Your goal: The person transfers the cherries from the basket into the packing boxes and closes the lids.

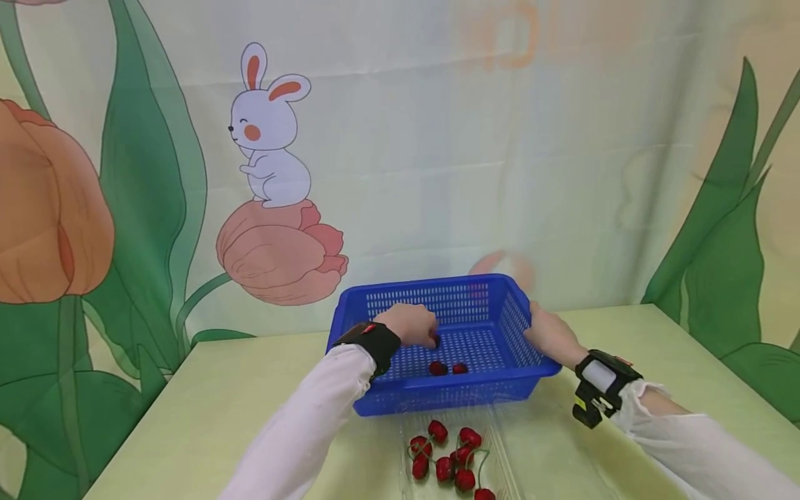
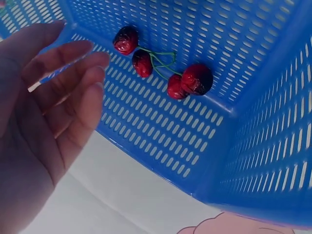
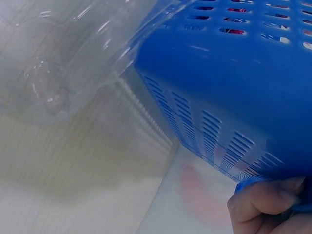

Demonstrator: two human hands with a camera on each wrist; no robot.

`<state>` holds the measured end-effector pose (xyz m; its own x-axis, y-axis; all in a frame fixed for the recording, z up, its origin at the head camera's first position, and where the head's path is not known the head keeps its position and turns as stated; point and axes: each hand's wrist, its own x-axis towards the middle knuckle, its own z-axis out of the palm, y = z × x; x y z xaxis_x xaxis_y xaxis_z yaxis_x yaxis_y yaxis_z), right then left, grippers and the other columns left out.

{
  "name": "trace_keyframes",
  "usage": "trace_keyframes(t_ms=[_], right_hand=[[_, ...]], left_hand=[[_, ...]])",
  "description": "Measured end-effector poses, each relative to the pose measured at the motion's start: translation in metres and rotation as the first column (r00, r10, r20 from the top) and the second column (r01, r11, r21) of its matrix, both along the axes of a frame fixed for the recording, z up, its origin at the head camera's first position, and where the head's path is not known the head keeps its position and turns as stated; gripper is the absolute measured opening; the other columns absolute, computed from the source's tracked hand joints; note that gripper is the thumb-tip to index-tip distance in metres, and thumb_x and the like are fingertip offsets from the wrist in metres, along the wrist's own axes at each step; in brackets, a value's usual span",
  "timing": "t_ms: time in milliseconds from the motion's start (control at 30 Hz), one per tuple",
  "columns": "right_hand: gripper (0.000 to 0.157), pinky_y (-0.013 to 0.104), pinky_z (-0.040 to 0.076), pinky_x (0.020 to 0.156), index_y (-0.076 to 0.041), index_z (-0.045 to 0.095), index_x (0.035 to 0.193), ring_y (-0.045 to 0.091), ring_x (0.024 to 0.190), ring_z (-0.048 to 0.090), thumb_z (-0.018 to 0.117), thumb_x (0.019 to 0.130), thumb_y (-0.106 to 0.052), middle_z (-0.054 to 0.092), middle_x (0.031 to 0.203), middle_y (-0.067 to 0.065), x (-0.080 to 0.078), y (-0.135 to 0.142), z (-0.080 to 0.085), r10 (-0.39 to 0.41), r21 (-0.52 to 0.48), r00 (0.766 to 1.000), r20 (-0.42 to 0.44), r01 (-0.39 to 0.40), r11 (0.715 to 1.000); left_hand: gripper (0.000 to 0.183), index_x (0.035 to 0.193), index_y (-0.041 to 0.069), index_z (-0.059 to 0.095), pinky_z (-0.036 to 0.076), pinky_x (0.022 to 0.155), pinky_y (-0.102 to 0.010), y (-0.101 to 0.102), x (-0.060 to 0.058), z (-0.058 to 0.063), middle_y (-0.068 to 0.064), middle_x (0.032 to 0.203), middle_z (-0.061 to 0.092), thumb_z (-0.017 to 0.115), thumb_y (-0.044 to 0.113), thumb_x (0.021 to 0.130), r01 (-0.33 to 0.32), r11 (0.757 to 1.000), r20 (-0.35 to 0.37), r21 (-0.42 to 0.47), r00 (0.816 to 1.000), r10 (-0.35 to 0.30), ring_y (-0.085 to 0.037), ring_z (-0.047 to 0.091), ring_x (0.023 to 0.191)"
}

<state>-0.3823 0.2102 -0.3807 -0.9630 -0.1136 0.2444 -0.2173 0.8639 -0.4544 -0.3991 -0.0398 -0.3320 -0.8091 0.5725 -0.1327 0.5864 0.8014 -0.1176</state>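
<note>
A blue perforated plastic basket [image 1: 487, 344] stands on the table, and my right hand [image 1: 553, 335] grips its right rim. In the right wrist view, the curled fingers [image 3: 265, 200] hold the basket edge. My left hand [image 1: 409, 323] is over the basket's inside. The left wrist view shows that hand [image 2: 53, 92] with loosely bent fingers and nothing between them. Several dark red cherries [image 2: 197, 79], some joined by green stems, lie on the basket floor beside it. In the head view, one cherry [image 1: 435, 340] appears close to the left fingertips.
In front of the basket, a clear plastic container [image 1: 500, 451] holds several red cherries [image 1: 445, 469] with stems. The pale yellow table [image 1: 250, 410] runs back to a printed cloth backdrop [image 1: 406, 173] with a rabbit and tulips.
</note>
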Motion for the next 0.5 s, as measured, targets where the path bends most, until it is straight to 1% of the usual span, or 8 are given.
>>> trace_keyframes(t_ms=[67, 133, 200, 300, 400, 500], right_hand=[[0.047, 0.038, 0.048, 0.050, 0.017, 0.031, 0.123, 0.029, 0.064, 0.059, 0.048, 0.082, 0.002, 0.056, 0.092, 0.031, -0.001, 0.000, -0.001, -0.009, 0.003, 1.000, 0.002, 0.009, 1.000], [0.047, 0.038, 0.048, 0.050, 0.016, 0.032, 0.123, 0.029, 0.065, 0.059, 0.048, 0.082, 0.002, 0.056, 0.092, 0.031, -0.001, 0.000, -0.001, -0.019, 0.003, 1.000, 0.003, 0.019, 1.000], [0.046, 0.039, 0.048, 0.050, 0.016, 0.032, 0.123, 0.029, 0.065, 0.059, 0.048, 0.082, 0.002, 0.056, 0.092, 0.031, -0.001, 0.001, -0.001, -0.024, 0.004, 1.000, 0.004, 0.024, 1.000], [0.046, 0.039, 0.048, 0.051, 0.016, 0.032, 0.124, 0.029, 0.066, 0.059, 0.048, 0.082, 0.003, 0.056, 0.094, 0.031, -0.001, 0.000, 0.000, -0.029, 0.002, 0.999, 0.013, 0.029, 1.000], [0.047, 0.038, 0.048, 0.051, 0.016, 0.032, 0.124, 0.029, 0.066, 0.059, 0.048, 0.082, 0.003, 0.056, 0.094, 0.031, 0.000, -0.001, 0.000, -0.033, 0.007, 0.999, 0.019, 0.033, 0.999], [0.048, 0.038, 0.048, 0.050, 0.016, 0.031, 0.125, 0.028, 0.065, 0.059, 0.048, 0.082, 0.002, 0.056, 0.093, 0.030, -0.001, -0.001, 0.000, -0.029, 0.013, 1.000, 0.010, 0.029, 0.999]], left_hand=[[0.014, 0.087, 0.016, 0.069, 0.040, 0.053, -0.024, 0.002, -0.002, -0.002, 0.007, 0.068, 0.056, 0.064, 0.030, 0.085, 0.042, 0.999, -0.033, -0.029, 0.999, -0.043, -0.009, 0.049, 0.057], [0.015, 0.083, 0.017, 0.068, 0.040, 0.053, -0.023, 0.004, -0.005, -0.004, 0.008, 0.065, 0.055, 0.064, 0.032, 0.084, 0.085, 0.995, -0.074, -0.058, 0.993, -0.089, -0.008, 0.047, 0.055], [0.017, 0.079, 0.018, 0.067, 0.040, 0.053, -0.023, 0.007, -0.007, -0.004, 0.008, 0.062, 0.053, 0.065, 0.034, 0.083, 0.122, 0.988, -0.110, -0.093, 0.985, -0.132, -0.007, 0.046, 0.054], [0.017, 0.074, 0.019, 0.063, 0.041, 0.055, -0.022, 0.009, -0.008, -0.007, 0.010, 0.063, 0.051, 0.067, 0.034, 0.081, 0.181, 0.975, -0.149, -0.132, 0.968, -0.200, -0.007, 0.047, 0.057], [0.014, 0.072, 0.020, 0.061, 0.040, 0.057, -0.022, 0.011, -0.008, -0.011, 0.010, 0.064, 0.050, 0.070, 0.029, 0.079, 0.251, 0.957, -0.141, -0.143, 0.952, -0.271, -0.007, 0.046, 0.060], [0.014, 0.073, 0.020, 0.061, 0.041, 0.058, -0.021, 0.011, -0.010, -0.014, 0.010, 0.065, 0.051, 0.074, 0.021, 0.076, 0.309, 0.942, -0.099, -0.126, 0.941, -0.322, -0.007, 0.047, 0.060]])
